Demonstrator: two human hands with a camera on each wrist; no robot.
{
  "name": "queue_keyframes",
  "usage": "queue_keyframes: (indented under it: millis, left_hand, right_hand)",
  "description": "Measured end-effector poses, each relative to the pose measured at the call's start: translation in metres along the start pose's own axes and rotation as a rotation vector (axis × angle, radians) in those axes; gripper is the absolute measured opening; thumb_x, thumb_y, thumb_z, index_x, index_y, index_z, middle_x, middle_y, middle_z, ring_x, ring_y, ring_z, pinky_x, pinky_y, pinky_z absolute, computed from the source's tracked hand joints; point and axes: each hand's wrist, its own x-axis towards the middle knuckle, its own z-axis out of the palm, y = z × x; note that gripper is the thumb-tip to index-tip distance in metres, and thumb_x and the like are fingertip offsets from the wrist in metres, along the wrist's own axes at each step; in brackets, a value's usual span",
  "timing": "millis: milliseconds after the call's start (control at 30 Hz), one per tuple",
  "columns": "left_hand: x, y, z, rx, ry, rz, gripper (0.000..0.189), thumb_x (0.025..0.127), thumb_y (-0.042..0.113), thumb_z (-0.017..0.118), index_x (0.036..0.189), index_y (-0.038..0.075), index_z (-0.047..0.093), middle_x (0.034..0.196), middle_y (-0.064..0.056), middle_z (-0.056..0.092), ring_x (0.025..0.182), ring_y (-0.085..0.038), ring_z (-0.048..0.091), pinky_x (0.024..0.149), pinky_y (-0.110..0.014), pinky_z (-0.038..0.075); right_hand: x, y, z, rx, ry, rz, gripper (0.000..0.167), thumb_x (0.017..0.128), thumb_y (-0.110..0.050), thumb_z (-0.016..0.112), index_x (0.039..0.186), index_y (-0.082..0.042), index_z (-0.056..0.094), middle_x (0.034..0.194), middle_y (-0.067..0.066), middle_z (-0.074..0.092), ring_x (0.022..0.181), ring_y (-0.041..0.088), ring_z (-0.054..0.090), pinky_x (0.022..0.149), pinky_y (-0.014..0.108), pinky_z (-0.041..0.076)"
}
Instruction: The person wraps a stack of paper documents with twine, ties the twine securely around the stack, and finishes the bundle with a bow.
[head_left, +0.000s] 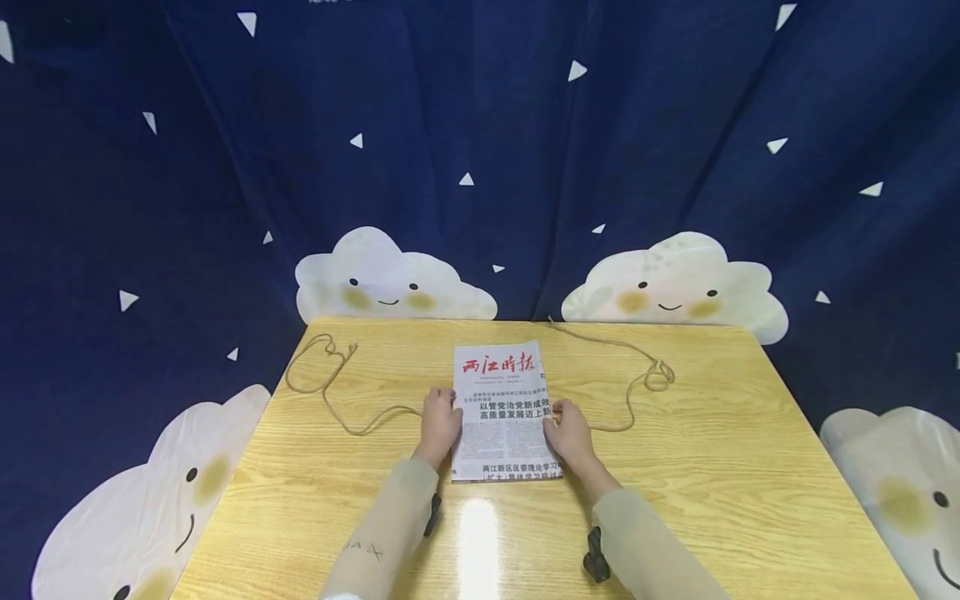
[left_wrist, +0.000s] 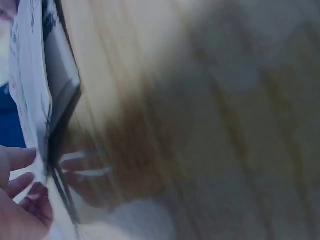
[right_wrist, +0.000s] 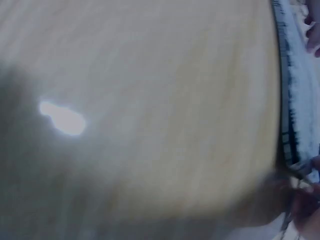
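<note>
Pale beige sleeves point(head_left: 392, 521) have dark angular marks point(head_left: 363, 549) on the left and black pieces point(head_left: 596, 557) beneath.

Captured in bright light, apparently from above, in the head view, with a white streak of glare on the worktop point(head_left: 712, 483), legible headlines on the newspaper point(head_left: 501, 442) and wide-angle stretching toward the edges. Rendered dim, hazy and soft in both wrist views: marked by broad shadow and a blurred reflection of the fingers point(left_wrist: 20, 158) in the left, burned out in one white patch in the right.
</note>
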Motion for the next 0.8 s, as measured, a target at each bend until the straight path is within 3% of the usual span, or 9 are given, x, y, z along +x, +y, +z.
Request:
queue_keyframes:
  millis: [167, 267, 400, 533, 633, 800]
  left_hand:
    - [-0.02, 0.003, -0.005, 0.162, -0.035, 0.079, 0.025, 0.08, 0.004, 0.063, 0.102, -0.007, 0.061, 0.096, -0.019, 0.055, 0.088, -0.032, 0.054, 0.076, -0.04, 0.05]
    - [-0.033, 0.001, -0.006, 0.227, -0.046, 0.118, 0.026, 0.083, 0.009, 0.062, 0.104, -0.006, 0.06, 0.099, -0.019, 0.056, 0.089, -0.031, 0.054, 0.071, -0.039, 0.052]
    - [-0.049, 0.0, -0.004, 0.228, -0.111, 0.157, 0.036, 0.087, 0.013, 0.058, 0.116, -0.009, 0.055, 0.118, -0.027, 0.052, 0.111, -0.04, 0.049, 0.088, -0.045, 0.048]
    - [-0.056, 0.001, -0.001, 0.277, -0.196, 0.195, 0.047, 0.092, 0.019, 0.052, 0.126, -0.012, 0.046, 0.133, -0.033, 0.038, 0.126, -0.044, 0.033, 0.105, -0.05, 0.03]
    - [-0.054, 0.002, 0.002, 0.313, -0.229, 0.207, 0.051, 0.093, 0.023, 0.048, 0.131, -0.01, 0.04, 0.14, -0.031, 0.029, 0.131, -0.042, 0.026, 0.108, -0.051, 0.022]
    - [-0.044, 0.004, 0.004, 0.296, -0.28, 0.218, 0.054, 0.095, 0.025, 0.046, 0.136, -0.008, 0.033, 0.144, -0.029, 0.021, 0.134, -0.041, 0.02, 0.109, -0.052, 0.017]
  right_hand:
    - [-0.013, 0.011, 0.002, -0.154, 0.099, -0.316, 0.039, 0.078, -0.014, 0.067, 0.113, 0.003, 0.059, 0.107, 0.021, 0.054, 0.097, 0.037, 0.053, 0.084, 0.05, 0.045]
    - [-0.018, 0.016, 0.002, -0.239, 0.102, -0.411, 0.041, 0.08, -0.016, 0.067, 0.117, -0.001, 0.059, 0.113, 0.022, 0.055, 0.101, 0.038, 0.053, 0.086, 0.052, 0.043]
    - [-0.023, 0.021, 0.0, -0.275, 0.07, -0.433, 0.043, 0.084, -0.018, 0.064, 0.122, -0.001, 0.056, 0.118, 0.023, 0.054, 0.108, 0.039, 0.051, 0.092, 0.051, 0.042]
    - [-0.025, 0.024, 0.0, -0.3, 0.034, -0.404, 0.044, 0.087, -0.02, 0.06, 0.126, 0.0, 0.053, 0.122, 0.022, 0.052, 0.113, 0.038, 0.049, 0.096, 0.048, 0.04]
    - [-0.024, 0.026, -0.001, -0.314, 0.022, -0.373, 0.045, 0.088, -0.021, 0.058, 0.128, -0.001, 0.051, 0.124, 0.021, 0.051, 0.114, 0.037, 0.049, 0.097, 0.048, 0.04]
    - [-0.019, 0.03, -0.003, -0.318, 0.03, -0.358, 0.045, 0.089, -0.021, 0.058, 0.128, 0.0, 0.05, 0.125, 0.023, 0.05, 0.112, 0.039, 0.05, 0.096, 0.048, 0.04]
